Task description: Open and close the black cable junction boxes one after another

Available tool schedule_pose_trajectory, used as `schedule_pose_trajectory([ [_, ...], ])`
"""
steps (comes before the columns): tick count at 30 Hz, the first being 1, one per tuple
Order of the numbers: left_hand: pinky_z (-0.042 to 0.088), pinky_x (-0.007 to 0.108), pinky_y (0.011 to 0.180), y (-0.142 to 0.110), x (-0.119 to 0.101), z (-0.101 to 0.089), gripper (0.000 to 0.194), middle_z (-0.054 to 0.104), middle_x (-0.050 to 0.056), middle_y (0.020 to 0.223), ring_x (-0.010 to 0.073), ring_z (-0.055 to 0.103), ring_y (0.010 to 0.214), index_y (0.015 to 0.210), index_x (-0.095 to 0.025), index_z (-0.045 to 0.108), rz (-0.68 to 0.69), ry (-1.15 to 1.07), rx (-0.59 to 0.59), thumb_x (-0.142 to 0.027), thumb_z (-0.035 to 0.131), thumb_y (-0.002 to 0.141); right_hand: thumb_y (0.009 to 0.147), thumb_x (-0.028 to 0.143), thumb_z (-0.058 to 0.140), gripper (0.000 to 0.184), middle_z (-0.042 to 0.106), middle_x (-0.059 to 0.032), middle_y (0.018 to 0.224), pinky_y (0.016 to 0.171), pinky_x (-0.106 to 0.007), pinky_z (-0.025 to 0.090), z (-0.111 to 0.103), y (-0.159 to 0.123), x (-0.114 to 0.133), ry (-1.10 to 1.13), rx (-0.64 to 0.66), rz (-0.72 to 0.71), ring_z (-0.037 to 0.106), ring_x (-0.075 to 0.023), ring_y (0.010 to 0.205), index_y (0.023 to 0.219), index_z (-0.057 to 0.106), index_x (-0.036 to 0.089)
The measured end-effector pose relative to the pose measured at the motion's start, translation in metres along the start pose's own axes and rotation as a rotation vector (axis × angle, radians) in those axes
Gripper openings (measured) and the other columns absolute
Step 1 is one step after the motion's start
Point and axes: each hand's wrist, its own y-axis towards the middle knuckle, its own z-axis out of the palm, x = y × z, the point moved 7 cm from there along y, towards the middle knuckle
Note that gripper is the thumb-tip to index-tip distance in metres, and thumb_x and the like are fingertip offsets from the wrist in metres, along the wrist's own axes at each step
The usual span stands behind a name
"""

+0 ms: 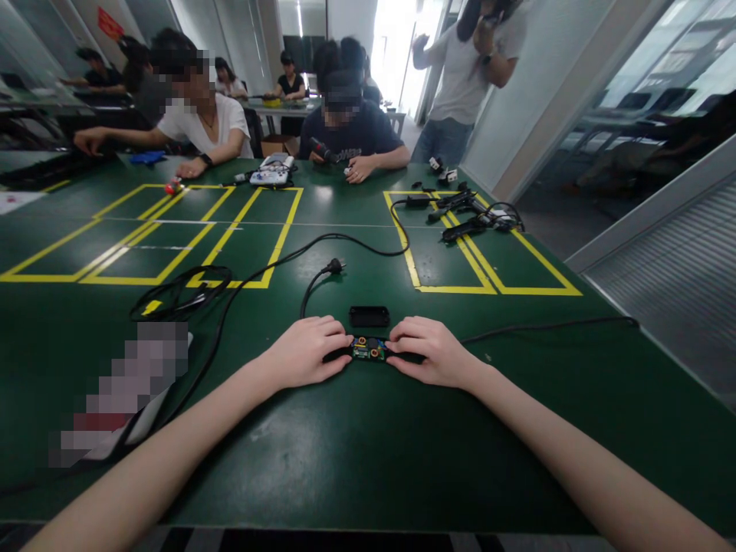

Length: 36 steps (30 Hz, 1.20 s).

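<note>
A small opened black power adapter point(369, 357) lies on the green table straight ahead of me, its circuit board with copper coils facing up. My left hand point(307, 350) pinches its left end, thumb towards me and fingers on the far side. At the right end, my right hand point(434, 353) grips it the same way. Just behind it lies a loose black cover point(369, 316), which neither hand holds. A black cord with a plug point(334, 267) runs out from behind my left hand. Another black cable point(546, 328) stretches rightward from near my right hand.
Left of me are a coiled black cable point(181, 295) and a blurred flat object point(129, 391). Yellow tape point(457, 290) marks boxes on the table point(345, 460). Black tools and cables point(468, 215) lie at far right. Two people sit opposite; another person point(460, 84) stands behind.
</note>
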Motion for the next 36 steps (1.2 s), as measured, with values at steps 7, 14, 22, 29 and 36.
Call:
schedule_pose_trajectory([
  [7,0.054,0.032,0.078,0.0,0.001,0.001,0.021,0.071,0.008,0.109,0.0208,0.067,0.094,0.109,-0.018,0.068,-0.009,0.011,-0.009,-0.035,0.06,0.099,0.101,0.027,0.058,0.017,0.071,-0.0092,0.098,0.074,-0.035,0.051,0.002,0.003,-0.007,-0.047,-0.044,0.088,0.066,-0.0199,0.086,0.097,0.072,0.019],
  [14,0.056,0.045,0.1,-0.002,0.005,0.004,0.04,0.063,0.017,0.138,0.0304,0.063,0.124,0.127,-0.018,0.063,-0.056,0.017,-0.069,-0.039,0.065,0.094,0.1,0.033,0.059,0.035,0.066,-0.0181,0.136,0.094,-0.054,0.052,0.018,-0.002,-0.028,-0.158,0.013,0.372,0.061,-0.0333,0.118,0.131,0.069,0.019],
  [22,0.049,0.054,0.111,-0.002,0.013,0.017,0.058,0.056,0.022,0.151,0.0355,0.056,0.137,0.14,-0.015,0.059,-0.098,0.007,-0.037,-0.048,0.068,0.093,0.099,0.026,0.061,0.016,0.072,-0.0104,0.114,0.09,-0.043,0.06,0.011,-0.004,-0.033,0.111,-0.098,0.367,0.069,-0.0246,0.104,0.098,0.076,0.023],
  [29,0.055,0.043,0.099,0.0,0.008,0.011,0.04,0.073,0.014,0.122,0.0287,0.068,0.117,0.124,-0.017,0.068,-0.053,-0.023,-0.108,-0.043,0.067,0.093,0.094,0.021,0.062,0.019,0.07,-0.009,0.11,0.076,-0.033,0.061,0.007,-0.004,-0.032,0.348,-0.191,0.455,0.069,-0.0172,0.083,0.111,0.071,0.021],
  [36,0.058,0.041,0.092,-0.001,0.009,0.01,0.038,0.073,0.013,0.117,0.0264,0.07,0.107,0.12,-0.018,0.069,-0.053,-0.051,-0.153,-0.045,0.067,0.094,0.094,0.027,0.062,0.027,0.076,-0.0054,0.092,0.072,-0.033,0.058,0.014,-0.005,-0.036,0.354,-0.069,0.579,0.067,-0.0182,0.077,0.117,0.074,0.02],
])
